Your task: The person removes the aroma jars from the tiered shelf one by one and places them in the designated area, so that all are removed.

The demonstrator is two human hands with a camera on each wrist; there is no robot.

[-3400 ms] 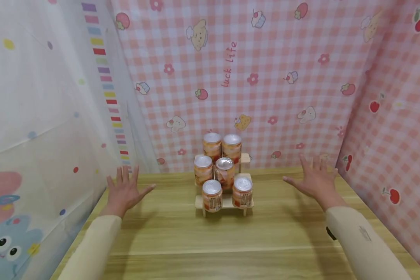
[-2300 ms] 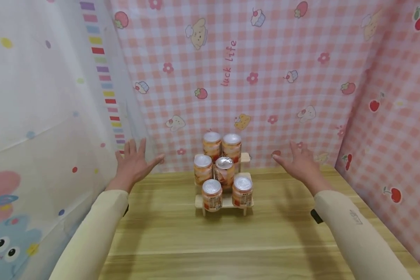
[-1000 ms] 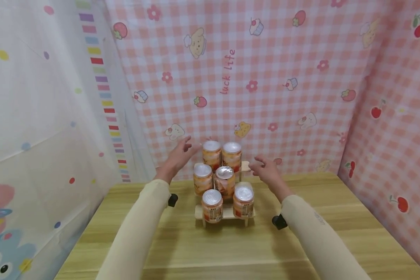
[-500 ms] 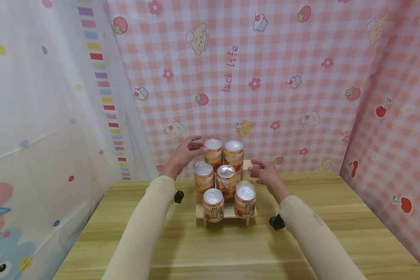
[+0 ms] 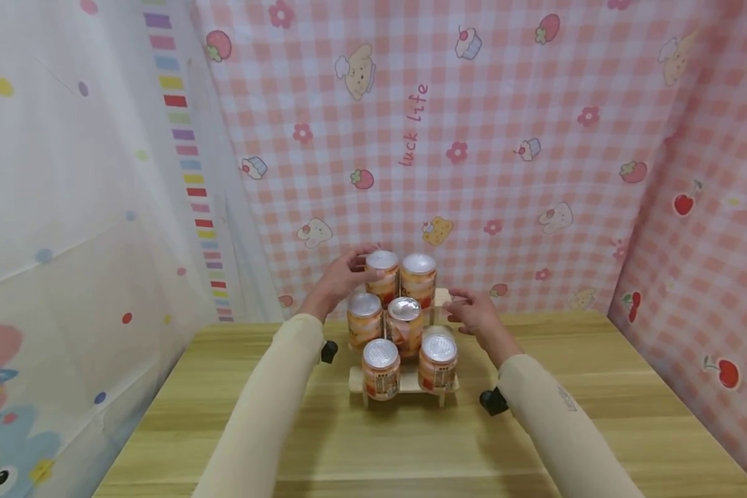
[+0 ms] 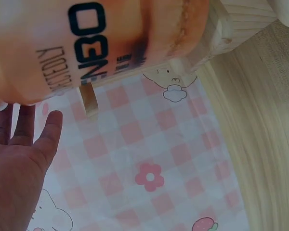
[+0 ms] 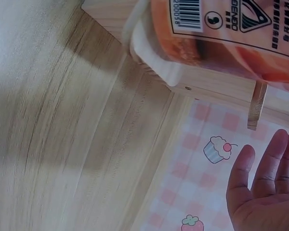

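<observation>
Several orange drink cans with silver tops stand in pairs on a three-tier wooden rack [image 5: 411, 382]. My left hand [image 5: 341, 280] is at the top tier's left can [image 5: 382, 289], thumb across its near side and fingers behind it. In the left wrist view the fingers [image 6: 49, 134] look nearly straight beside the can [image 6: 120, 38]; firm contact cannot be made out. My right hand [image 5: 478, 315] hovers by the right end of the top tier, fingers slightly bent, holding nothing. The top tier's right can [image 5: 418, 280] stands to its left.
The rack stands on a wood-grain table [image 5: 392, 449]. A pink checked cloth [image 5: 473, 90] hangs close behind it and also down the right side. White printed sheeting [image 5: 68, 207] borders the left. Cans on the middle [image 5: 404, 325] and front [image 5: 381, 370] tiers stand close to both forearms.
Both hands started spread wide on either side, then came inward to the rack. Most recently the left hand slid right to the top left can; the right has barely moved. The cans stay put.
</observation>
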